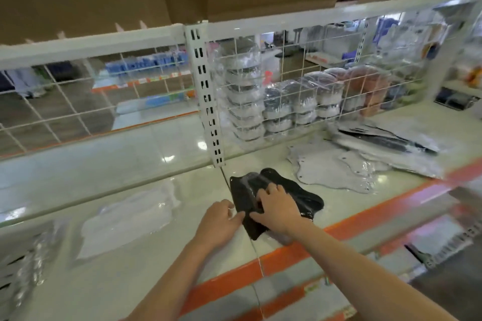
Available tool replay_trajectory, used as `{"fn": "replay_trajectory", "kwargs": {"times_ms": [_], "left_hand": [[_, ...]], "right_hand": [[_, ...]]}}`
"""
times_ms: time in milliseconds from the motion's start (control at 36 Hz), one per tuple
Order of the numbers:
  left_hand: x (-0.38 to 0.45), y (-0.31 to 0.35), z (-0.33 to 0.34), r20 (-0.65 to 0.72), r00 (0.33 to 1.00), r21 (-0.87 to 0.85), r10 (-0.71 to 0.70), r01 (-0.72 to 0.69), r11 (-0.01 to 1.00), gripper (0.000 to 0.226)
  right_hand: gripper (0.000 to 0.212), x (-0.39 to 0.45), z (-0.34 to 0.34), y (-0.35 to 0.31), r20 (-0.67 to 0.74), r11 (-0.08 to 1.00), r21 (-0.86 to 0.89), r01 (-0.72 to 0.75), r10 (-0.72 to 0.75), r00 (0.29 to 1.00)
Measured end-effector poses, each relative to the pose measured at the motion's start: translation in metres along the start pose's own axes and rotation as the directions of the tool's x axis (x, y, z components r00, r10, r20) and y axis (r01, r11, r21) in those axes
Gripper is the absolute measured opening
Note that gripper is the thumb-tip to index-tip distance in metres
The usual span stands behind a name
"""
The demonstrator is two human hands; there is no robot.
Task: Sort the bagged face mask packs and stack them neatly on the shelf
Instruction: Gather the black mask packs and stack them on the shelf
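Where right hand (277,207) presses, black pack (307,197) (half-hidden).

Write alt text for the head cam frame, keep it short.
Two hands work a bagged pack of black masks on a white shelf with an orange front edge: the right hand lies on top, the left hand pinches its near edge. A grey pack lies to the right, a white pack to the left, and more packs are stacked behind a wire grid.
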State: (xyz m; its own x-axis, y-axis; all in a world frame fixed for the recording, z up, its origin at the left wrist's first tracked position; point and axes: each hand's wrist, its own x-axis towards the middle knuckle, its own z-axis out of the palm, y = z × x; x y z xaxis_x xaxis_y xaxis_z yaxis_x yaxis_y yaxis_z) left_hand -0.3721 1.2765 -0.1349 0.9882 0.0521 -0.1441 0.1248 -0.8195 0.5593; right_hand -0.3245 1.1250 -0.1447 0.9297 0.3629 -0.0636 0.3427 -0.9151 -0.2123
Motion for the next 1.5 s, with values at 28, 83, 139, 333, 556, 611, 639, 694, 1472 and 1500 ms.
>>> {"fn": "replay_trajectory", "kwargs": {"times_ms": [28,83,139,333,556,611,639,694,1472,1500], "left_hand": [[0.004,0.008,0.002,-0.021,0.999,0.011,-0.031,0.031,0.999,0.036],[0.014,0.022,0.007,-0.068,0.993,0.034,-0.101,0.103,0.994,0.041],[0.025,0.033,0.015,-0.097,0.979,0.099,-0.177,0.187,0.977,0.057],[0.043,0.049,0.024,-0.094,0.922,0.132,-0.375,0.385,0.914,0.054],[0.037,0.044,0.008,-0.069,0.879,-0.379,-0.471,0.414,0.828,0.016],[0.029,0.048,0.0,-0.015,0.874,-0.743,-0.486,0.316,0.591,0.015],[0.027,0.05,-0.004,0.01,0.883,-0.853,-0.469,0.252,0.457,0.021],[0.026,0.053,-0.011,-0.003,0.915,-0.944,-0.403,0.131,0.304,0.033],[0.065,0.087,0.061,0.235,0.946,-0.957,-0.225,0.266,0.118,0.019],[0.064,0.086,0.063,0.245,0.945,-0.956,-0.218,0.273,0.111,0.019]], "right_hand": [[0.045,0.003,-0.001,0.005,-0.014,0.997,0.07,0.038,-0.037,0.999],[0.031,0.01,-0.008,0.017,-0.044,0.972,0.223,0.074,-0.066,0.997],[0.024,0.015,-0.016,0.034,-0.085,0.957,0.285,0.063,-0.04,0.996],[0.077,0.03,-0.032,0.091,0.129,0.985,0.037,-0.169,0.163,0.978],[0.045,0.042,-0.043,0.117,0.329,0.908,0.362,-0.21,0.086,0.94],[0.025,0.046,-0.048,0.124,0.292,0.647,0.707,-0.286,0.101,0.951],[0.015,0.047,-0.053,0.127,0.274,0.438,0.847,-0.301,0.125,0.954],[0.007,0.048,-0.065,0.131,0.286,0.054,0.953,-0.298,0.161,0.945],[0.032,0.01,-0.036,0.133,-0.057,0.805,0.56,-0.194,0.271,0.961],[0.038,0.007,-0.036,0.143,-0.067,0.836,0.509,-0.206,0.277,0.958]]}}
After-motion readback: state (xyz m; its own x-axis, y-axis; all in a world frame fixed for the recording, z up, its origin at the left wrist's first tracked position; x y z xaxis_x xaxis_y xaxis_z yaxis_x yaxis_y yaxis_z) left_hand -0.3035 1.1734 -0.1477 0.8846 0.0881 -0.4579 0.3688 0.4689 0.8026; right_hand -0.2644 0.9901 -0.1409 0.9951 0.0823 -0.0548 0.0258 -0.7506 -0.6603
